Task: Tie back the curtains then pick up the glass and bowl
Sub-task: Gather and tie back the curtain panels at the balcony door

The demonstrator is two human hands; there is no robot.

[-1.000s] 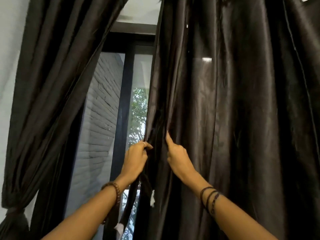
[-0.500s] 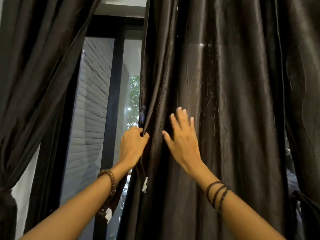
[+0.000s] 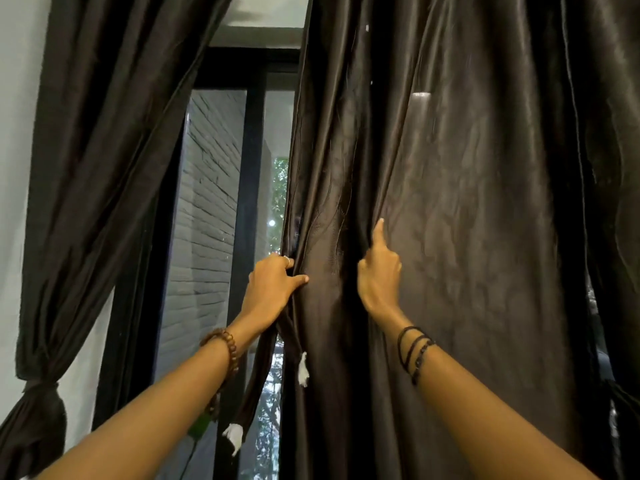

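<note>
Background: black-framed window (image 3: pixel 254 188) with a grey brick wall (image 3: pixel 207 202) and green leaves outside.
Left curtain (image 3: pixel 104 150): dark, drawn aside and knotted low at the left edge.
Right curtain (image 3: pixel 467 220): dark and glossy, hanging loose over most of the window.
Left hand (image 3: pixel 272 289): closed on the right curtain's inner edge, thumb pressed on the cloth.
Right hand (image 3: pixel 379 278): just beside it, gripping a fold, forefinger pointing up.
Wrists: brown bead bracelet (image 3: pixel 227 344) on the left, black cords (image 3: pixel 414 351) on the right.
Glass and bowl: out of sight.

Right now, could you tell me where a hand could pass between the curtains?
The open gap runs between the tied left curtain and the right curtain, before the window frame. It is crowded at the right curtain's edge, where left hand and right hand bunch folds.
</note>
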